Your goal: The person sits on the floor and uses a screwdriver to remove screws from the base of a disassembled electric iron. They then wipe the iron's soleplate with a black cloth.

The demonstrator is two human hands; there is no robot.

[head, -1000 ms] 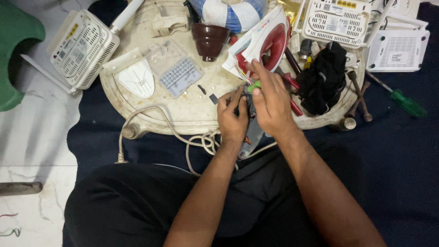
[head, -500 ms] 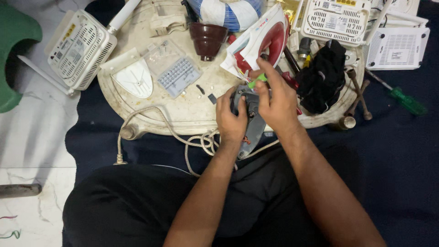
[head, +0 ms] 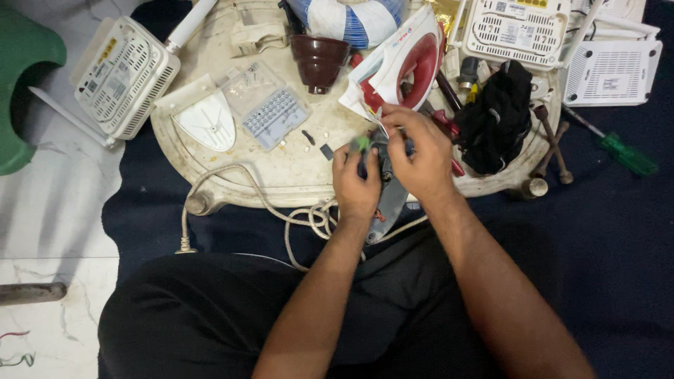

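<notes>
My left hand point(head: 357, 184) and my right hand point(head: 421, 158) meet at the near edge of a round cream tray point(head: 232, 179). Between them is a grey metal iron base point(head: 390, 202), tilted, its lower end hanging over the tray's rim toward my lap. My right hand is closed over its upper part. A small green-handled tool point(head: 361, 144), blurred, sits at my left hand's fingertips, which pinch it. The red and white iron shell point(head: 407, 67) lies just beyond my right hand. My hands hide where the tool meets the base.
On the tray are a clear screw box point(head: 270, 109), a white cover plate point(head: 207, 121), a brown cup point(head: 319, 60), a black cloth point(head: 498, 119) and a coiled cord point(head: 309, 214). White routers point(head: 123, 74) surround it. A green screwdriver point(head: 625, 153) lies on the dark mat.
The green-handled tool has shifted left, from my right hand's fingers to my left hand's fingertips. Both hands stayed on the grey base, which turned a little.
</notes>
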